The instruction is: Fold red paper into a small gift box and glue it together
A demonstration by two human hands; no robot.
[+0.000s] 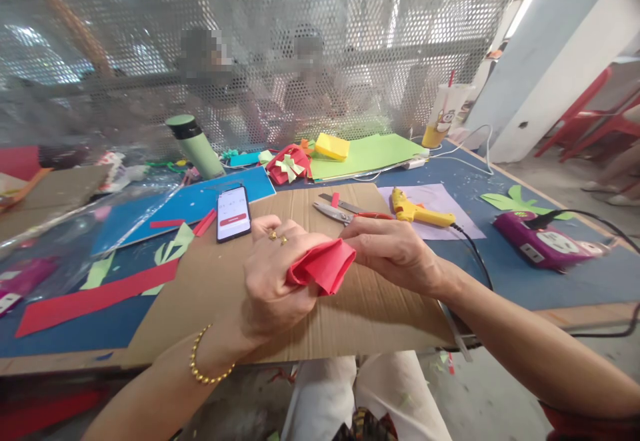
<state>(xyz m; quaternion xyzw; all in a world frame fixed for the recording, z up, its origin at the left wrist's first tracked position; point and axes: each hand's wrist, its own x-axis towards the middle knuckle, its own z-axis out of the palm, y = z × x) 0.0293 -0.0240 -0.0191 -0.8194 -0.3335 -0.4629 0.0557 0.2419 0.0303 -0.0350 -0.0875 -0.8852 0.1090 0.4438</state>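
Observation:
My left hand [275, 267] is closed around a folded, rolled piece of red paper [327, 266] above the cardboard. The flared end of the paper sticks out of the fist toward the right. My right hand [395, 251] has its fingers bent together at the paper's right edge, pinching there; the fingertips are partly hidden. Just beyond the hands, scissors [337, 213] and a metal ruler [345, 203] lie on the cardboard sheet [380, 321]. A yellow glue gun [417, 211] rests on pale purple paper [463, 217] past my right hand.
A phone [233, 214] lies beyond my left hand. Red strips [95, 297] and green paper scraps are at left. A green bottle [195, 146], yellow block [332, 147] and drink cup [443, 117] stand along the back. A purple power strip [540, 241] with cords sits at right.

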